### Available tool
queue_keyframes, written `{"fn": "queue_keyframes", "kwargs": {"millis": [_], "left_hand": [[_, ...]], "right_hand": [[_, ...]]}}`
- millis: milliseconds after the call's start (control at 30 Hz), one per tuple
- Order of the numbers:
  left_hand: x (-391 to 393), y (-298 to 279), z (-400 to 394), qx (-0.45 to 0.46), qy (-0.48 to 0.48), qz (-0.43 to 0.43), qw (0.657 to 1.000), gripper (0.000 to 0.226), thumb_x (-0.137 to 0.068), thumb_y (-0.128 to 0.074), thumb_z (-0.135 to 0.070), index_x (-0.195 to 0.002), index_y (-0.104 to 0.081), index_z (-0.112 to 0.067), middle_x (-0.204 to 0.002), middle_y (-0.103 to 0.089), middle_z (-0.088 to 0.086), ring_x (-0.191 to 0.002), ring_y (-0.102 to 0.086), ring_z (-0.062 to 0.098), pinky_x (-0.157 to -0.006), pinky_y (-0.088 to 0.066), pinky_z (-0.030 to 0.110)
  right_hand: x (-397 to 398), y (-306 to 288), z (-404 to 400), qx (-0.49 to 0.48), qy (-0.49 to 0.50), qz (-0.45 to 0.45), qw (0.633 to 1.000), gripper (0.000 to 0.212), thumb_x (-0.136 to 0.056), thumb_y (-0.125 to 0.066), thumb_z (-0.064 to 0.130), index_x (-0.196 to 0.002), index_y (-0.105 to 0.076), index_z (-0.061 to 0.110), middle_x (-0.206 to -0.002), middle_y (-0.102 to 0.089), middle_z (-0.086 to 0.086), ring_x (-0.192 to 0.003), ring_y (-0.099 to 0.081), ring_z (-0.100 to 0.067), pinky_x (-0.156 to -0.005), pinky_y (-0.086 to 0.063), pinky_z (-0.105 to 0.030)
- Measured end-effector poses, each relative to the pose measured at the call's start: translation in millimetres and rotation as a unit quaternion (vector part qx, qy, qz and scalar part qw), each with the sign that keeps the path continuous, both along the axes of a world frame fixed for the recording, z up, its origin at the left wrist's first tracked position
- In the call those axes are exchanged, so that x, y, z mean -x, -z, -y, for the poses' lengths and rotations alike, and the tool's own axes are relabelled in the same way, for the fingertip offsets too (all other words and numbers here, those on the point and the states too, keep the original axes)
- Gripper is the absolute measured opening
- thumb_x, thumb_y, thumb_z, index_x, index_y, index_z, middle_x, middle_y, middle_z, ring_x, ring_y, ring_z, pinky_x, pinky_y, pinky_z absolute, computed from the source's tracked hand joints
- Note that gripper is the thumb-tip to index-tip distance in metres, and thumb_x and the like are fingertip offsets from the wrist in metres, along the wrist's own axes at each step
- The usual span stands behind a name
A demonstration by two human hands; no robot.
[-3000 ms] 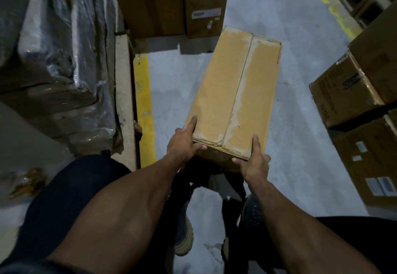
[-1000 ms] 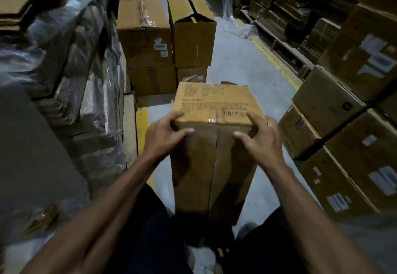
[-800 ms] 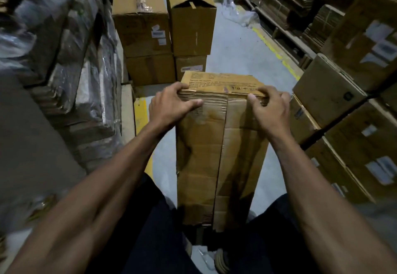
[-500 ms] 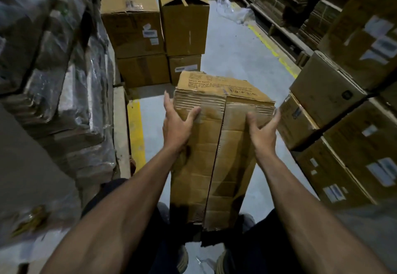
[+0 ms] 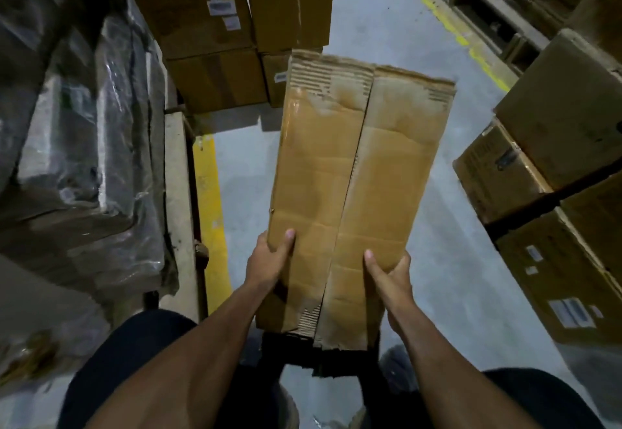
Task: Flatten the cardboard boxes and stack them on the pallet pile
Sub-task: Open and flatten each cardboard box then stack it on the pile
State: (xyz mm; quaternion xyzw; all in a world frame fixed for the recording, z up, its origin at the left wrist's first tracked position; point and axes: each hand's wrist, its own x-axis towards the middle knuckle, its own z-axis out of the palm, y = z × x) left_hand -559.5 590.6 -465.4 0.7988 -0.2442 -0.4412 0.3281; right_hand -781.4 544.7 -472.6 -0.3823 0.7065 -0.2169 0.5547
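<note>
A long brown cardboard box (image 5: pixel 353 176) stands in front of me over the grey floor, its two closed flaps facing up with a seam down the middle and torn paper at the far end. My left hand (image 5: pixel 269 262) grips its near left edge, thumb on top. My right hand (image 5: pixel 390 275) grips the near right edge, thumb on the right flap. On the left stands a plastic-wrapped pile (image 5: pixel 84 145) on a wooden pallet (image 5: pixel 176 209).
Stacked brown boxes (image 5: pixel 215 34) stand ahead. More labelled boxes (image 5: pixel 555 193) rise on the right. A yellow floor line (image 5: pixel 208 213) runs beside the pallet, another (image 5: pixel 461 38) at the far right. My legs and shoes are at the bottom.
My hands slid from the box's far top end down to its near end. The box has tipped away from me, so the flap side now faces up.
</note>
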Motion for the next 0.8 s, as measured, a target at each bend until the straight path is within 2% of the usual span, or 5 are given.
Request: {"fn": "queue_keyframes", "kwargs": {"millis": [133,433,500,600,800], "left_hand": [[-24,9,36,-0.064,0.039,0.082,0.994,0.11,-0.061,-0.027,-0.098,-0.127,-0.051,-0.013,-0.126,-0.059,0.012,-0.115,-0.056,0.037,-0.097,-0.048,0.052],[-21,83,43,-0.12,0.101,0.123,0.98,0.073,-0.101,-0.038,-0.053,-0.149,-0.021,-0.001,-0.151,-0.033,0.023,-0.135,-0.037,0.041,-0.109,-0.035,0.049],[-16,79,40,-0.077,0.128,0.225,0.963,0.068,-0.103,-0.039,-0.045,-0.154,-0.016,-0.007,-0.16,-0.021,0.017,-0.142,-0.028,0.036,-0.113,-0.031,0.049],[-6,64,52,0.038,0.29,0.42,0.859,0.06,-0.103,-0.035,-0.039,-0.155,-0.022,-0.013,-0.164,-0.014,0.015,-0.149,-0.016,0.034,-0.119,-0.02,0.048],[0,44,87,0.109,0.656,0.474,0.577,0.072,-0.096,-0.007,-0.054,-0.128,-0.059,-0.016,-0.141,-0.051,0.007,-0.147,-0.025,0.03,-0.123,-0.009,0.046]], "right_hand": [[-19,4,34,0.034,-0.011,-0.132,0.991,0.096,-0.071,-0.06,0.082,-0.145,-0.032,0.028,-0.136,-0.05,-0.008,-0.126,-0.049,-0.035,-0.104,-0.045,-0.053],[-19,67,58,-0.016,-0.096,-0.199,0.975,0.078,-0.086,-0.055,0.072,-0.144,-0.032,0.026,-0.138,-0.053,-0.01,-0.122,-0.054,-0.037,-0.101,-0.047,-0.052],[-18,70,57,-0.006,-0.093,-0.21,0.973,0.075,-0.087,-0.055,0.07,-0.144,-0.032,0.027,-0.139,-0.052,-0.008,-0.124,-0.053,-0.035,-0.102,-0.046,-0.051],[-18,75,59,0.006,-0.086,-0.208,0.974,0.076,-0.087,-0.058,0.068,-0.146,-0.032,0.027,-0.142,-0.051,-0.007,-0.127,-0.051,-0.034,-0.103,-0.045,-0.052],[-17,82,56,0.016,-0.082,-0.229,0.97,0.072,-0.085,-0.055,0.072,-0.141,-0.035,0.031,-0.133,-0.058,-0.006,-0.118,-0.056,-0.035,-0.098,-0.047,-0.052]]}}
